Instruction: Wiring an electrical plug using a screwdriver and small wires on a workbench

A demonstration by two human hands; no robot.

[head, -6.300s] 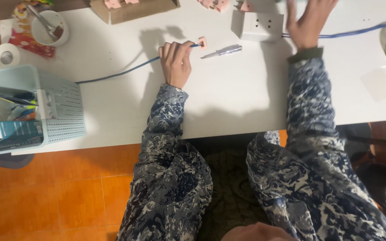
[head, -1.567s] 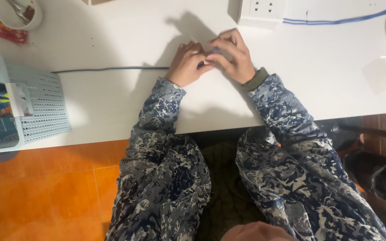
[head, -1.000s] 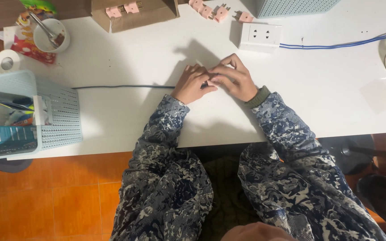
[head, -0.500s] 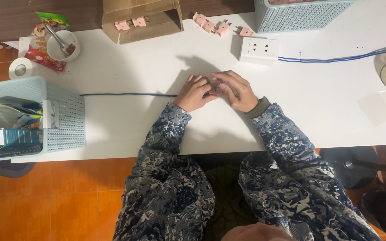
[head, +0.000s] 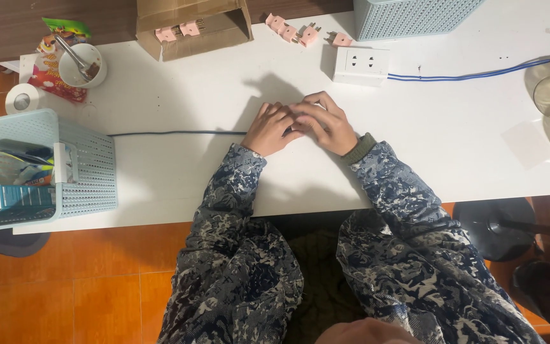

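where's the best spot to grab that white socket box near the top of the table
Take the white socket box by its two long edges, coming straight down from above. It lies flat, face up, on the white table, with bare table along both long edges. Avoid its right end, where the blue cable leaves it.

White table (head: 179, 165), dark cable (head: 173, 133) (pink plugs (head: 291, 30) beyond)
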